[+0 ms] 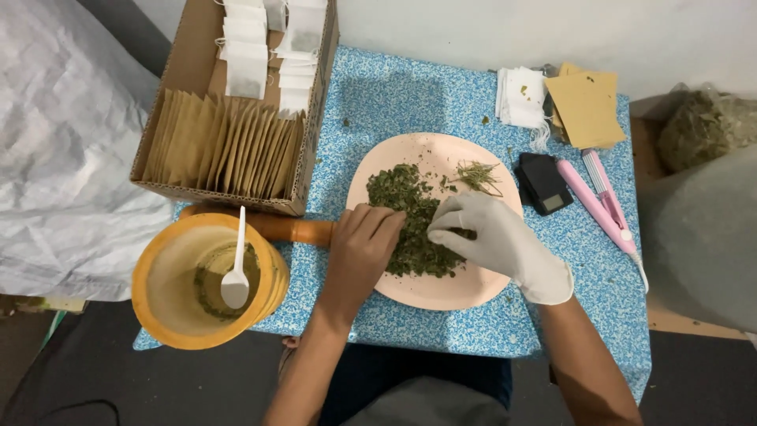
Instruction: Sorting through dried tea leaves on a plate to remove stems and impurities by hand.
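Both hands are down on the plate (473, 292), working in the herbs (414, 221). Left hand (363, 248), bare, lies knuckles up with its fingers curled into the near edge of the green heap, pressing on the leaves rather than clenching anything. Right hand (493, 237), in a white glove, has its fingertips drawn together in a pinch over the heap's right side; whether any leaf sits between them I cannot tell. The herbs lie in the middle of the pink plate, with a small bunch of stalks (477, 175) set apart near the far rim.

A wooden pestle (292, 229) lies just left of the plate, its end passing under the left wrist. Beyond it stands a yellow mortar (169, 276) with a white spoon (236, 272) resting inside. Behind is a cardboard box (185, 71) packed with brown envelopes (221, 154) and white sachets (260, 47). To the right of the plate sit a small black scale (544, 183), a pink sealer (603, 201), loose sachets (520, 96) and more brown envelopes (587, 106).

Everything rests on a small table under a blue speckled cloth (394, 95), pushed against a pale wall. A bag of dried leaves (698, 126) sits off to the right.
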